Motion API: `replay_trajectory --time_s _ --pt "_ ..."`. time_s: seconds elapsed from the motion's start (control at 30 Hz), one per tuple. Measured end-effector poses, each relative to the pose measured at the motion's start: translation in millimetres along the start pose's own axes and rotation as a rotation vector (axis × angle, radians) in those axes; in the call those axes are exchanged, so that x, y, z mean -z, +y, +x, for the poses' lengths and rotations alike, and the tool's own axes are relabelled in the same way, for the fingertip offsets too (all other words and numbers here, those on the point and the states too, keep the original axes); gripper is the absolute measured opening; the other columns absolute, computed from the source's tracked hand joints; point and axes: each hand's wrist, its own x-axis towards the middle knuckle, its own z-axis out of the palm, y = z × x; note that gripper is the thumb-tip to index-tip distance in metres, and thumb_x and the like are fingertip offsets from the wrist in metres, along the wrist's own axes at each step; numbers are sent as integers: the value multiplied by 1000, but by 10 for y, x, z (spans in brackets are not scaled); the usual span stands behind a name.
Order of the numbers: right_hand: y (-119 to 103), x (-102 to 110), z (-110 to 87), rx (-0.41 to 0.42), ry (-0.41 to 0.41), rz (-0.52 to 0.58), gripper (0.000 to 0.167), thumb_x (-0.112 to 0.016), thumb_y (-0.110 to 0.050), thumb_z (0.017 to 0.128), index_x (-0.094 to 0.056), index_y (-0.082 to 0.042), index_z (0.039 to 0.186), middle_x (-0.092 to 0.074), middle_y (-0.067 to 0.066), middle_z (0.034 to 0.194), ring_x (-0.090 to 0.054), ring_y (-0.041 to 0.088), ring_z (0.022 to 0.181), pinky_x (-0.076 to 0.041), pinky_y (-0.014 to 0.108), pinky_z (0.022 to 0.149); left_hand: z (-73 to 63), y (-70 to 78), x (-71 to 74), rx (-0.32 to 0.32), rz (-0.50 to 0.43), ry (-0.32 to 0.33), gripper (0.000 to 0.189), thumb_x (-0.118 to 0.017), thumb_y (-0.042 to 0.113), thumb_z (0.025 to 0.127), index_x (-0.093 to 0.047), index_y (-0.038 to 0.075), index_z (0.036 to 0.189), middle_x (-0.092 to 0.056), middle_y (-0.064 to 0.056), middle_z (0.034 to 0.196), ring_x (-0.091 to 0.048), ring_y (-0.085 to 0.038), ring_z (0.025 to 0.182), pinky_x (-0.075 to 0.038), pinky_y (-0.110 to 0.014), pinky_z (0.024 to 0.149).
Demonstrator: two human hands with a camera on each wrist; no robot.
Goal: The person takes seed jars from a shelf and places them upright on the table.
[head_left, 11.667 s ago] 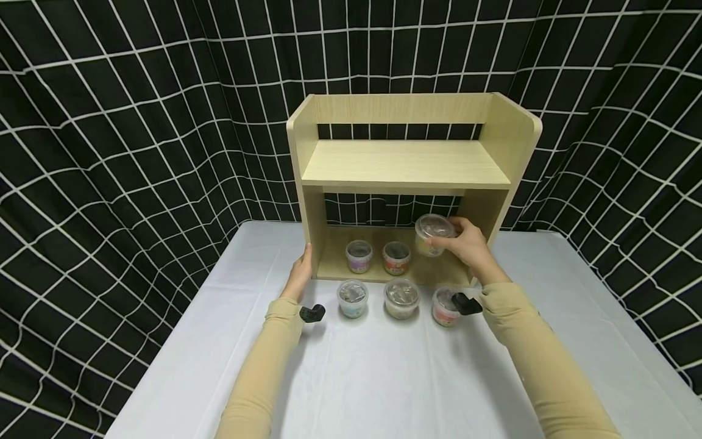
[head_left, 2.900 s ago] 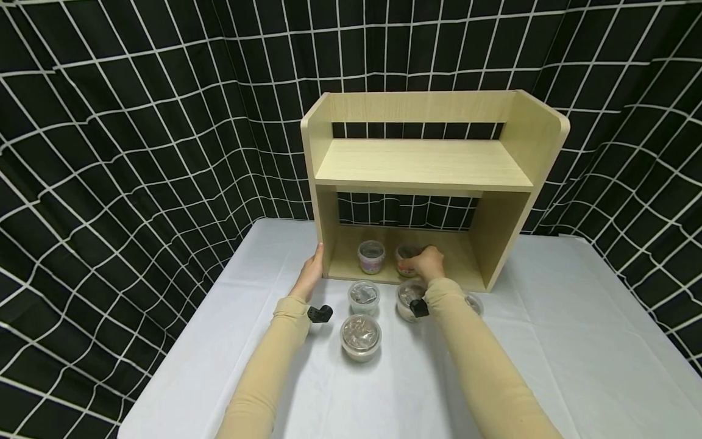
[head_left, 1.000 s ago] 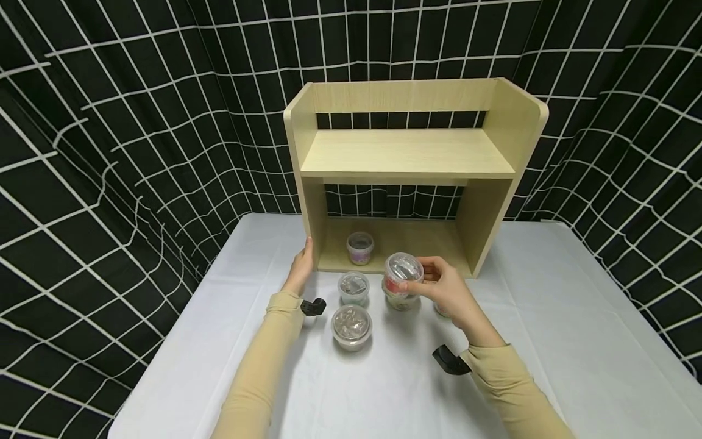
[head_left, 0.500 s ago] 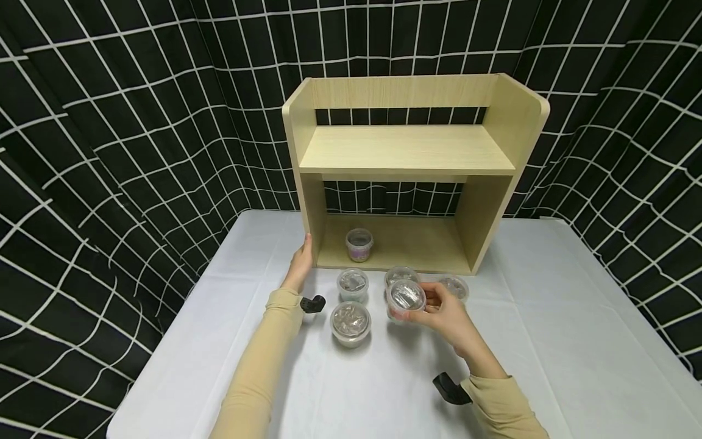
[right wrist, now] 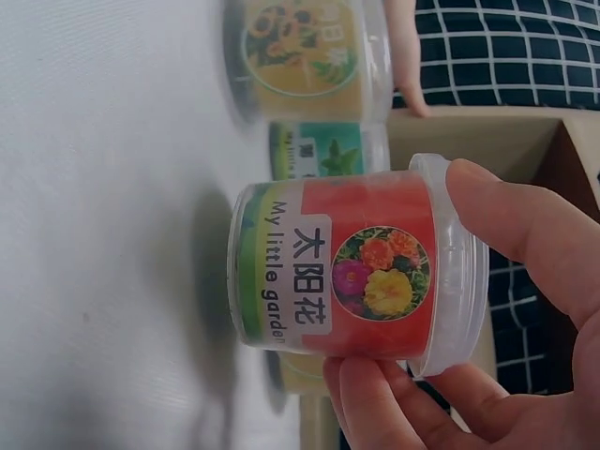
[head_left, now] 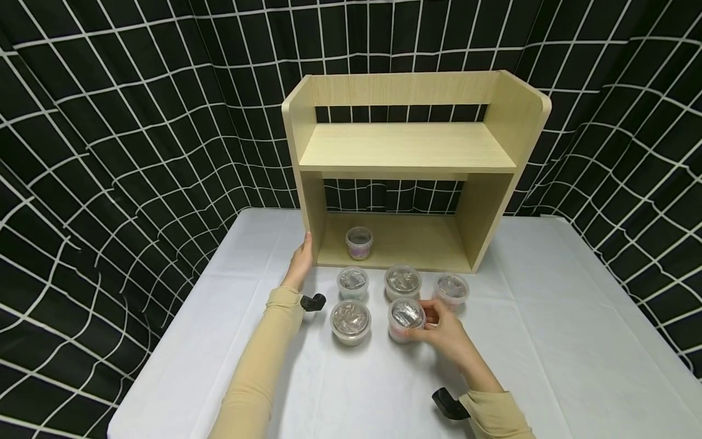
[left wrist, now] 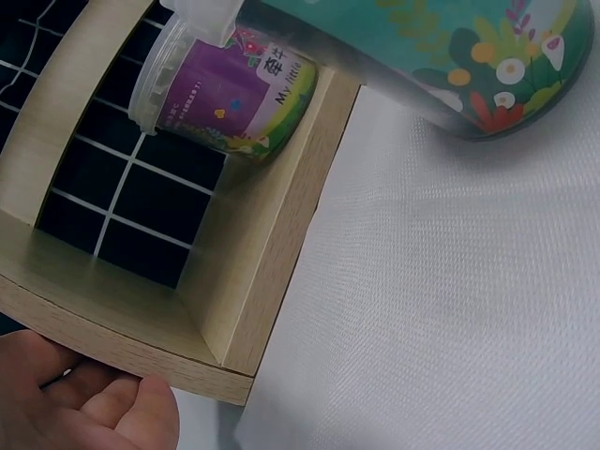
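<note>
My right hand (head_left: 446,332) holds a small clear plastic tub (right wrist: 380,272) by its lid rim, thumb on one side and fingers on the other. Its red label shows flowers and "My little garden". The tub is upright just above or on the white tablecloth; I cannot tell which. My left hand (head_left: 300,263) rests against the outer left side panel of the pale wooden shelf (head_left: 408,146); in the left wrist view its fingers (left wrist: 155,412) touch the panel's edge. A purple-labelled tub (head_left: 359,242) stands on the shelf's lower board at the left.
In front of the shelf stand a green-labelled tub (head_left: 353,283), a wider lidded tub (head_left: 403,281) and another tub (head_left: 451,289). Nearer stands a yellow-labelled tub (head_left: 351,322), left of the held one. Black gridded cloth (head_left: 137,152) surrounds the table.
My right hand has lifted the red-labelled tub off the shelf's lower board and brought it nearer, down beside the yellow one. Earlier it moved the yellow one out too. My left hand stays at the panel.
</note>
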Motion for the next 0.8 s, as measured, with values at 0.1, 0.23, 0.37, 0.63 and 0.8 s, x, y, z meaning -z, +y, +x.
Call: replay_trajectory --time_s 0.1,0.23,0.37,0.63,0.8 --pt "11 -13 -21 3 -6 -16 66 -83 -13 67 -49 4 121 -57 13 109 -53 26 98 -45 37 85 -8 9 6 2 1 2 91 -18 74 85 -26 8 146 -23 -11 150 -18 -29 136 -16 -41 111" --pt "29 -30 -37 -3 -4 -29 67 -83 -14 67 -49 3 122 -56 12 110 -52 26 100 -44 37 85 -16 10 2 10 8 6 90 -18 74 86 -27 8 146 -25 -12 149 -19 -30 136 -17 -42 110" --pt "43 -37 -41 -2 3 -31 67 -83 -14 67 -49 2 122 -56 12 112 -52 26 102 -44 39 87 -16 5 3 13 11 5 90 -18 74 86 -27 7 146 -25 -12 149 -20 -30 136 -17 -42 110" --pt "61 -54 -43 -7 -4 -1 68 -83 -12 67 -48 3 123 -55 16 111 -52 27 103 -44 41 93 -32 17 3 8 7 10 89 -18 73 87 -27 6 146 -25 -12 149 -19 -30 136 -17 -42 110" --pt "74 -61 -44 -4 -13 18 69 -83 -12 67 -47 3 123 -53 17 113 -51 29 105 -43 42 95 -41 16 -5 5 9 13 90 -18 73 87 -28 6 146 -25 -13 149 -19 -30 136 -17 -43 110"
